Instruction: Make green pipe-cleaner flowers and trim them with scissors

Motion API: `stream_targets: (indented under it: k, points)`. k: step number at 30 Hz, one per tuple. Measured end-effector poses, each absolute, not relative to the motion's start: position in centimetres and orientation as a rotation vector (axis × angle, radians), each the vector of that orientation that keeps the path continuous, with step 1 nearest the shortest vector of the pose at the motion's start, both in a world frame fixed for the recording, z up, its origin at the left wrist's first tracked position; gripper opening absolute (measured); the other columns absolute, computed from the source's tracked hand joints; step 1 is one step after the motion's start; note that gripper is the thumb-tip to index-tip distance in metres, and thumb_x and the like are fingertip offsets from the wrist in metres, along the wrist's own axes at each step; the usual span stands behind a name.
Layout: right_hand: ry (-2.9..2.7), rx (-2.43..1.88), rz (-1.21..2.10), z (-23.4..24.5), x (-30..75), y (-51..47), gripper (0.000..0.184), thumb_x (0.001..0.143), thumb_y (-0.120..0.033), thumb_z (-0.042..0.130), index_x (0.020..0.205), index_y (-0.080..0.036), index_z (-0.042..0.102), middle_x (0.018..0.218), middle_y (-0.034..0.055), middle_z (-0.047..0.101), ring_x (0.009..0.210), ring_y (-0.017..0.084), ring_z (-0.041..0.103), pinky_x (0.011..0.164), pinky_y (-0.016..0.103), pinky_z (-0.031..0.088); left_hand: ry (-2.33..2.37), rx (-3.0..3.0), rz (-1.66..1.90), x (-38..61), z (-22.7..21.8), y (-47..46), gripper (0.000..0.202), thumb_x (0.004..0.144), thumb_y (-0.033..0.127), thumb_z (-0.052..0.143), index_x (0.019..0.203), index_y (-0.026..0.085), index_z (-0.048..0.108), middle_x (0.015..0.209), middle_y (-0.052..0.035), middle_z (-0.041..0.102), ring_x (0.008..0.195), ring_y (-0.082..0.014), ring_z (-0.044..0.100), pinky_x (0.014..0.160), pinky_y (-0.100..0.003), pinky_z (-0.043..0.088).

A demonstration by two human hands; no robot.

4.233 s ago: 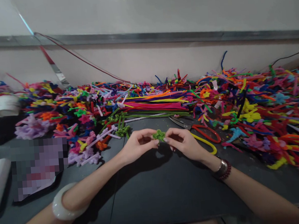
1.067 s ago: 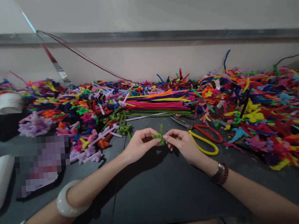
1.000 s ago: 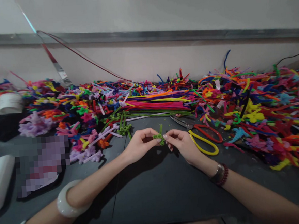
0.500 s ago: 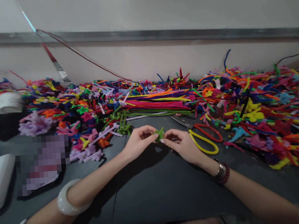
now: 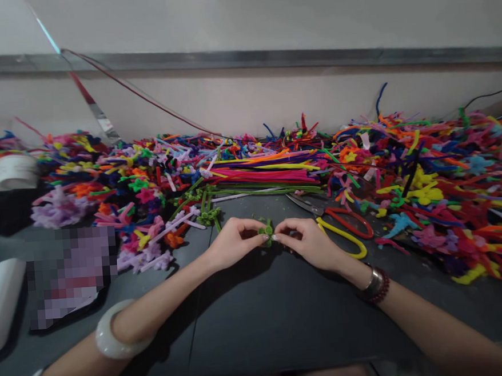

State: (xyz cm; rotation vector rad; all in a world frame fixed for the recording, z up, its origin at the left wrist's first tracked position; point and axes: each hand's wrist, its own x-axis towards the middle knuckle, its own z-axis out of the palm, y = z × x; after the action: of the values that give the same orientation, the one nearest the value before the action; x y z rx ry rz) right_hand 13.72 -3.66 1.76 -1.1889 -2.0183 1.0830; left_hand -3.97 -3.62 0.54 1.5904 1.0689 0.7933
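Between my two hands is a small green pipe-cleaner flower with looped petals, held just above the dark table. My left hand pinches its left side between thumb and fingers. From the other side, my right hand grips the right edge with thumb and fingertips, which partly hide it. Similar green pipe-cleaner flowers lie beyond my left hand. Scissors with one red and one yellow handle rest beside my right hand, blades pointing away to the left.
A bundle of straight pipe cleaners lies across the back. Mixed coloured pipe-cleaner pieces are heaped at left and right. White tubs, a white box and a blurred-out item occupy the left side.
Both hands have shifted slightly downward around the green flower, and it has turned a little between the fingertips. The surrounding things have stayed put.
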Motion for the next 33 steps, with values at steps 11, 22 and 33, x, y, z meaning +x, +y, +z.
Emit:
stream_targets:
  k: [11,22,33]
  points:
    - [-1.798,-1.168,1.266,0.9,12.8,-4.4,0.014,0.074,-0.029,0.051,0.07,-0.016,0.054,0.061,-0.0012,0.051,0.048,0.008,0.049,0.046,0.021,0.044,1.077,1.666,0.794,-3.7,0.1,-3.8,0.018,0.07,0.023,0.052,0.074,0.011,0.064,0.065,-0.0036,0.063,0.056,-0.0116,0.053,0.052,-0.02,0.042]
    - [-1.796,-1.17,1.176,1.2,12.7,-4.5,0.019,0.072,-0.035,0.055,0.075,-0.016,0.056,0.068,0.0004,0.055,0.058,0.01,0.051,0.052,0.021,0.044,1.071,1.414,0.98,-3.6,1.1,-3.7,0.014,0.066,0.024,0.059,0.072,0.012,0.063,0.066,-0.0016,0.063,0.052,-0.0089,0.052,0.05,-0.019,0.042]
    - [-1.794,-1.232,1.114,1.1,13.1,-4.0,0.018,0.074,-0.032,0.053,0.079,-0.015,0.059,0.072,0.0021,0.058,0.053,0.009,0.049,0.049,0.021,0.042,1.063,1.361,0.988,-3.5,0.9,-3.7,0.013,0.065,0.021,0.061,0.074,0.012,0.062,0.069,-0.0022,0.065,0.06,-0.0111,0.057,0.061,-0.021,0.047]
